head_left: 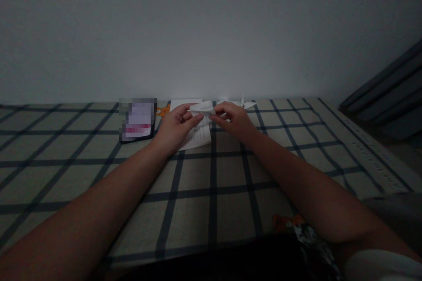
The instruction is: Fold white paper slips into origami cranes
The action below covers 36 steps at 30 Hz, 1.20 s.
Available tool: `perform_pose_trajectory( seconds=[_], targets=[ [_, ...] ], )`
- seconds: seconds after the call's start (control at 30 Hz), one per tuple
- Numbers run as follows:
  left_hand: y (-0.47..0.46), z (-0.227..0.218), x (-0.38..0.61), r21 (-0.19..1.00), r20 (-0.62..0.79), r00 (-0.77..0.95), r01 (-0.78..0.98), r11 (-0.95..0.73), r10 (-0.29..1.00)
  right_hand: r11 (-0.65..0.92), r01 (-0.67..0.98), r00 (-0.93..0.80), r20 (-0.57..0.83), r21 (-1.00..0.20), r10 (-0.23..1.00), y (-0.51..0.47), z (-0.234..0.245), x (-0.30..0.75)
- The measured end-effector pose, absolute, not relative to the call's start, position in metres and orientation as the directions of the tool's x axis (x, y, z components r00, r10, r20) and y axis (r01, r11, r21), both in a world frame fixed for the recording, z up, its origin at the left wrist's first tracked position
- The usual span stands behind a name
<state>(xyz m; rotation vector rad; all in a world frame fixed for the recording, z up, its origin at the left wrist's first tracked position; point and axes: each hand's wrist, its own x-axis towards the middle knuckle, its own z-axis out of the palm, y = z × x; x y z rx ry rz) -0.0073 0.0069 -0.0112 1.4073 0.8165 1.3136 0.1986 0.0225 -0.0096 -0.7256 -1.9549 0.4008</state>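
Observation:
Between my two hands is a piece of white paper (203,107), folded and creased. My left hand (178,124) pinches its left side with the thumb on top. On the right side, my right hand (231,116) grips the paper's edge between thumb and fingertips. Below them a printed sheet (199,137) lies against the cloth, partly covered by the left hand; whether it joins the folded piece I cannot tell. Behind the right hand stands a folded white paper shape (245,103) with pointed tips.
A phone (140,116) with a lit, blurred screen lies to the left. White paper (186,104) and an orange printed figure (163,111) are near the wall (211,30). A checked cloth (227,171) covers the surface. A shiny crinkled item (314,243) is at the lower right, dark curtain (392,88) beyond.

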Motion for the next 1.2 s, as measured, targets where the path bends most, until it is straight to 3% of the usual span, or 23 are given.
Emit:
perform_pose_trajectory(
  seconds=[0.17, 0.47, 0.93, 1.2],
  targets=[
    [0.006, -0.01, -0.008, 0.953, 0.303, 0.173, -0.074, -0.294, 0.937, 0.805, 0.339, -0.383, 0.71, -0.487, 0.591, 0.019, -0.005, 0.199],
    [0.003, -0.009, -0.01, 0.944, 0.307, 0.23, 0.049, -0.326, 0.923, 0.698, 0.236, -0.307, 0.63, -0.676, 0.714, 0.021, -0.016, 0.196],
    [0.001, -0.002, -0.01, 0.931, 0.338, 0.221, 0.068, -0.36, 0.915, 0.77, 0.255, -0.378, 0.673, -0.585, 0.636, 0.018, -0.011, 0.198],
    [-0.001, 0.002, -0.011, 0.903, 0.379, 0.201, 0.131, -0.408, 0.903, 0.705, 0.245, -0.311, 0.635, -0.665, 0.707, 0.017, -0.006, 0.197]
  ],
)
